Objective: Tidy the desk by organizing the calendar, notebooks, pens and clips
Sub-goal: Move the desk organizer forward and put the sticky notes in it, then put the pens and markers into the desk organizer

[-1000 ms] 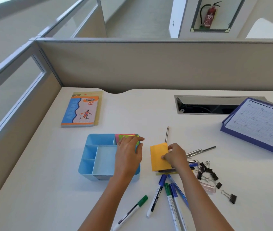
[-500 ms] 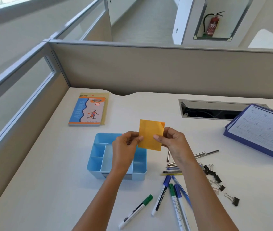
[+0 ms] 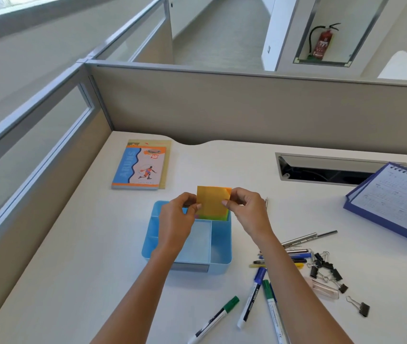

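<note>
Two hands on one orange pad [image 3: 212, 202]: the left hand [image 3: 177, 219] pinches its left edge between thumb and fingertips, and the right hand [image 3: 244, 212] pinches the top right corner, fingers curled in. The pad is upright, right between the hands, over the far compartment of the blue tray [image 3: 222, 265]. A sliver of green and pink notes [image 3: 220, 218] peeks out just under it. Whether the pad's bottom edge is already inside, I can't call.

Progress looks early to me. The notebooks [image 3: 140, 167] are stacked beyond the left hand, fairly square, so that part seems handled. Everything else waits. The calendar [image 3: 396, 202] lies well out to the right of the right hand, not yet placed by my read. The pens [image 3: 306, 239] sit in a loose heap just right of the right forearm. The markers [image 3: 253, 297] are fanned out near both forearms, with a green-capped one between them. The clips [image 3: 326, 269] are a black tangle further right, one stray apart from the rest. None of those are in the tray.

All of it sits on a smooth white desk [image 3: 85, 269]. A cable slot [image 3: 321, 170] is cut in beyond the right hand. A beige partition [image 3: 247, 108] closes the far side, with glass panels running off to the left. Past it there's a corridor and a red extinguisher [image 3: 322, 40] in a wall niche.
</note>
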The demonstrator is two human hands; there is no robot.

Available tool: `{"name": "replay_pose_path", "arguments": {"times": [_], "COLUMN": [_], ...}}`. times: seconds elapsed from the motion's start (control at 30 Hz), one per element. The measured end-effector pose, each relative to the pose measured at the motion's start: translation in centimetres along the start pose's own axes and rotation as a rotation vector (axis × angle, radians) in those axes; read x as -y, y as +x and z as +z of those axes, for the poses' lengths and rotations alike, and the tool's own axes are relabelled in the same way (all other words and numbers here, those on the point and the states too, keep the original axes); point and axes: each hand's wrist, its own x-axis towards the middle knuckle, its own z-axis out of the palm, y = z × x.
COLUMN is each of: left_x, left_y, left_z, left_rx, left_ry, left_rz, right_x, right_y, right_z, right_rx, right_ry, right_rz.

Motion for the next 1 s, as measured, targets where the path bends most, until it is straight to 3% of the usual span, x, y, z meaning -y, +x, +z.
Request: {"name": "replay_pose_path", "arguments": {"times": [0.17,0.4,0.57,0.67,0.77,0.87,1.0], "left_x": [0.6,1.4,1.2,0.5,-0.5,-1.4,-0.4], "left_y": [-0.3,0.1,0.1,-1.1,-4.6,-10.1,-15.3], "left_z": [0.7,0.9,0.7,0.3,0.9,3.3,6.7], "left_rx": [0.022,0.017,-0.006,-0.060,-0.095,0.110,0.401], "left_ry": [0.102,0.070,0.089,0.107,0.127,0.044,0.041], "left_rz": [0.015,0.004,0.038,0.149,0.393,0.487,0.205], "right_x": [-0.6,-0.7,-1.1,-2.5,-4.7,-6.4,-6.6], "right_y": [-0.3,-0.3,-1.2,-3.2,-7.0,-11.5,-15.8], "right_z": [0.3,0.4,-0.8,-2.6,-3.4,-3.2,-1.2], "right_rx": [-0.014,-0.041,-0.139,-0.157,-0.049,0.047,0.159], "right_ry": [-0.056,-0.061,-0.060,-0.137,-0.276,-0.562,-0.702], "right_rz": [0.010,0.026,0.063,0.184,0.362,0.453,0.561]}}
